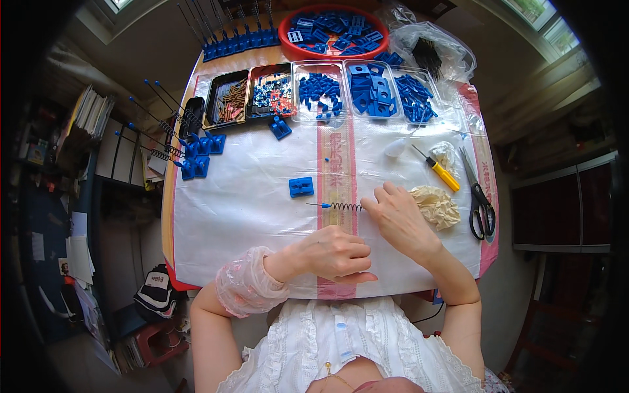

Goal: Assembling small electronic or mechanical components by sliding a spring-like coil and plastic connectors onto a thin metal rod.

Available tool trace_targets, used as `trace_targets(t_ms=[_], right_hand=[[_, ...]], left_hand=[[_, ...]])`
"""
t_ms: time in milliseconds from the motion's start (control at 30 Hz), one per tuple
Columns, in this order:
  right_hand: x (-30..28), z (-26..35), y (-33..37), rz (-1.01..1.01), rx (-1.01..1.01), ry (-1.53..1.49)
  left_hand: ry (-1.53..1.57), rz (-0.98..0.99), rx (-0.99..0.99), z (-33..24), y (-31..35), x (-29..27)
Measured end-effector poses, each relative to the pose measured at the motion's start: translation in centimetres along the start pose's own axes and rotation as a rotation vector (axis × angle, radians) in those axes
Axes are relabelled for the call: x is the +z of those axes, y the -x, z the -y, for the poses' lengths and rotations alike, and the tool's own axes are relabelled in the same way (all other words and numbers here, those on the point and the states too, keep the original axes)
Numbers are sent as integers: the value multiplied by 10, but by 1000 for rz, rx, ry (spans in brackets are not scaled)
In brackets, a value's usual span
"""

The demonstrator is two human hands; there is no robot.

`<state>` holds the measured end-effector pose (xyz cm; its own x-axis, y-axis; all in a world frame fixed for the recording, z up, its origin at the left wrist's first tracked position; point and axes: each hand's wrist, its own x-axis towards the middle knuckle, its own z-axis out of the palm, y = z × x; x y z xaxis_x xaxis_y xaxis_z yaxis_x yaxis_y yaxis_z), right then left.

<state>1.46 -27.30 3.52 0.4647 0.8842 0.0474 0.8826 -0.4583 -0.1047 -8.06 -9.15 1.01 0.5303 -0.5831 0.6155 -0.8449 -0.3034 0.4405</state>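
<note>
My right hand [401, 219] is closed at the right end of a dark coil spring [345, 206], which lies level just above or on the sheet. A small blue cone [325, 205] sits at the spring's left end, with a thin dark rod sticking out beyond it. Closer to me, my left hand [333, 253] has its fingers curled in; whatever it may hold is hidden. A square blue plastic base [301, 187] with raised parts lies left of the spring. Beyond it is a tiny blue piece [327, 160].
Trays of screws [233, 99], small nuts [270, 92] and blue parts [319, 92] line the back, before a red basin [283, 40]. Finished-looking spring pieces [196, 157] stand left. At right lie a yellow screwdriver [444, 177], black scissors [481, 203] and a crumpled cream bundle [438, 207].
</note>
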Motion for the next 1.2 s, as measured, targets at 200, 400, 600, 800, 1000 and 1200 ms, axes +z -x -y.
trace_targets(t_ms=[200, 400, 600, 800, 1000, 1200], right_hand=[[-11, -2, 3, -44, 39, -161], [-78, -46, 36, -113, 198, -214], [-58, -72, 63, -98, 202, -309], [-25, -80, 71, -140, 272, -352], [-9, -85, 74, -167, 349, -430], [-5, -88, 78, -186, 357, -512]], left_hand=[[-13, -32, -101, 6, -2, -8], [5, -221, -447, 6, -9, -14], [168, -257, -784, 3, -34, -34], [194, -372, -801, 29, -66, -36], [169, -579, -774, 78, -107, -6], [75, -536, -805, 102, -117, 8]])
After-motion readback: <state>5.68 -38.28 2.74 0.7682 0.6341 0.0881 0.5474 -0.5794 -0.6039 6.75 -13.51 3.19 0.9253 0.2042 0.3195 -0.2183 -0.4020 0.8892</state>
